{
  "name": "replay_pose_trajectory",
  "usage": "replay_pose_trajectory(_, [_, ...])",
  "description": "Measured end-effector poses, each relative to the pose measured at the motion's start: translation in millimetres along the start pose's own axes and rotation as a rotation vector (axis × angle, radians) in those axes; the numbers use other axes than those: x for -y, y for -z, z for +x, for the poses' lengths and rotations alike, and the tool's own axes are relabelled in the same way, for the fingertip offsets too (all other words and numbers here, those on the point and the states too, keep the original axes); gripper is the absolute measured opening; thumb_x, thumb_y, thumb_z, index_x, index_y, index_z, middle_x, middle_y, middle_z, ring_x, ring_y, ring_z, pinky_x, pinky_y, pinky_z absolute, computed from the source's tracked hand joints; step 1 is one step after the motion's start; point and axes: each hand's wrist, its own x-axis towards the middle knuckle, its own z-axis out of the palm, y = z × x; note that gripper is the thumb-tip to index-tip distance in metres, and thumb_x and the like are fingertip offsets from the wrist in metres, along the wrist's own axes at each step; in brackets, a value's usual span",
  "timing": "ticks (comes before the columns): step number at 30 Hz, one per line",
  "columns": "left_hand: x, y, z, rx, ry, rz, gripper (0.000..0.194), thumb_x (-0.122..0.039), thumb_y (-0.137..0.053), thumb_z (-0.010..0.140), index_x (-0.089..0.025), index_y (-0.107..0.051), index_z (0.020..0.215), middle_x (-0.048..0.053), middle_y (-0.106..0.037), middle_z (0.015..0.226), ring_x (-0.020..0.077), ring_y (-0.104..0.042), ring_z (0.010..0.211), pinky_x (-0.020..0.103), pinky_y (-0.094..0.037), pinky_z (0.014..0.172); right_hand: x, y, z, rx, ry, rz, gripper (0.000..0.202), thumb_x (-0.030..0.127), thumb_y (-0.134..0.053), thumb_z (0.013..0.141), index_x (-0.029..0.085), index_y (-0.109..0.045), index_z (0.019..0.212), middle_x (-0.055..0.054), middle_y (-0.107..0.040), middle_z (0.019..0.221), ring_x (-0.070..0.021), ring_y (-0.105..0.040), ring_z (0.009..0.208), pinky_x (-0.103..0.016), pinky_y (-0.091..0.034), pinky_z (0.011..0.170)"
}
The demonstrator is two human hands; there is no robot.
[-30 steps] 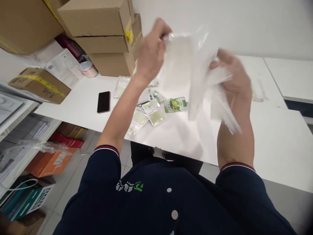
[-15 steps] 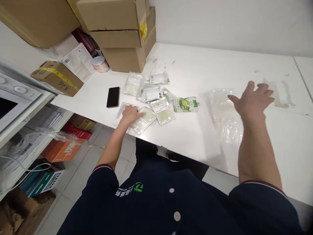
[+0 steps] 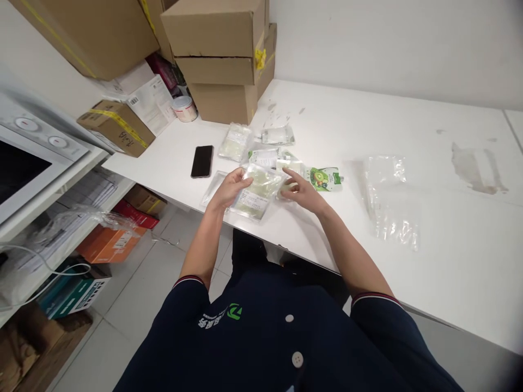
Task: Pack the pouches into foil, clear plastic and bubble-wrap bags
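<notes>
My left hand point(image 3: 232, 189) grips the edge of a clear packet point(image 3: 258, 190) with pale green contents and a printed label, thumb on top, raised off the table. At the packet's right side is my right hand point(image 3: 301, 190), fingers apart and curved; whether they touch its edge I cannot tell. Another flat clear packet point(image 3: 213, 188) lies partly under my left hand. Behind are a pale green packet point(image 3: 236, 142), a white-and-green pouch point(image 3: 263, 158) and a small clear packet point(image 3: 278, 135). A green spouted pouch with a kiwi picture point(image 3: 324, 178) lies to the right.
Clear plastic bags point(image 3: 386, 196) lie on the white table point(image 3: 445, 256) at right. A black phone point(image 3: 202, 161) is at left. Stacked cardboard boxes point(image 3: 220, 71), a tin point(image 3: 184, 109) and a taped box point(image 3: 116, 128) stand behind it. A microwave point(image 3: 24, 158) sits far left.
My left hand has lifted a pale green packet from the table. My right hand has come from above the clear bags at right to beside that packet. The view has shifted slightly.
</notes>
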Motion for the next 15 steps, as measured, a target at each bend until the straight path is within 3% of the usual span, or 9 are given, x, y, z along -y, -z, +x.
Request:
replay_pose_trajectory(4, [4.7, -29.5, 7.0, 0.084, -0.045, -0.155, 0.035, -0.048, -0.068, 0.080, -0.021, -0.046, 0.080, 0.000, -0.060, 0.082, 0.0152, -0.060, 0.078, 0.029, -0.050, 0.074, 6.3, 9.0, 7.6, -0.117, 0.076, 0.108, 0.037, 0.037, -0.063, 0.077, 0.027, -0.071, 0.112, -0.002, -0.068, 0.102, -0.0148, -0.061, 0.079, -0.032, -0.054, 0.074])
replay_pose_trajectory(7, [3.0, -40.4, 0.9, 0.087, -0.069, 0.034, 0.034, -0.054, -0.054, 0.089, -0.021, -0.055, 0.090, 0.005, -0.065, 0.097, 0.0196, -0.063, 0.094, 0.034, -0.050, 0.085, 22.2, 32.7, 1.8, -0.363, 0.068, -0.003, 0.023, 0.032, -0.060, 0.078, 0.023, -0.074, 0.095, -0.002, -0.069, 0.083, -0.0162, -0.062, 0.069, -0.032, -0.054, 0.065])
replay_pose_trajectory(10, [4.3, -23.1, -14.2, -0.164, 0.018, 0.528, 0.045, -0.062, -0.055, 0.087, -0.022, -0.059, 0.110, 0.011, -0.061, 0.123, 0.0309, -0.052, 0.121, 0.045, -0.040, 0.104, 46.7, 71.2, -16.0, -0.620, 0.222, -0.272, 0.025, 0.026, -0.056, 0.082, 0.025, -0.074, 0.099, -0.004, -0.073, 0.094, -0.0210, -0.067, 0.082, -0.038, -0.055, 0.074])
replay_pose_trajectory(12, [9.9, -1.8, -22.4, -0.305, 0.197, 0.842, 0.071, -0.066, -0.067, 0.075, -0.024, -0.052, 0.131, 0.017, -0.046, 0.144, 0.0422, -0.038, 0.134, 0.056, -0.029, 0.110, 62.6, 95.6, -29.6, -0.716, 0.340, -0.406, 0.033, 0.019, -0.051, 0.085, 0.027, -0.074, 0.107, -0.006, -0.072, 0.109, -0.0228, -0.069, 0.089, -0.041, -0.056, 0.079])
replay_pose_trajectory(15, [21.1, 25.0, -25.2, -0.256, 0.427, 1.006, 0.097, -0.060, -0.074, 0.068, -0.028, -0.033, 0.150, 0.019, -0.029, 0.156, 0.0509, -0.029, 0.138, 0.065, -0.026, 0.108, 78.3, 115.2, -42.9, -0.783, 0.457, -0.490, 0.044, 0.015, -0.044, 0.088, 0.032, -0.070, 0.118, -0.004, -0.068, 0.121, -0.0277, -0.068, 0.099, -0.048, -0.056, 0.084])
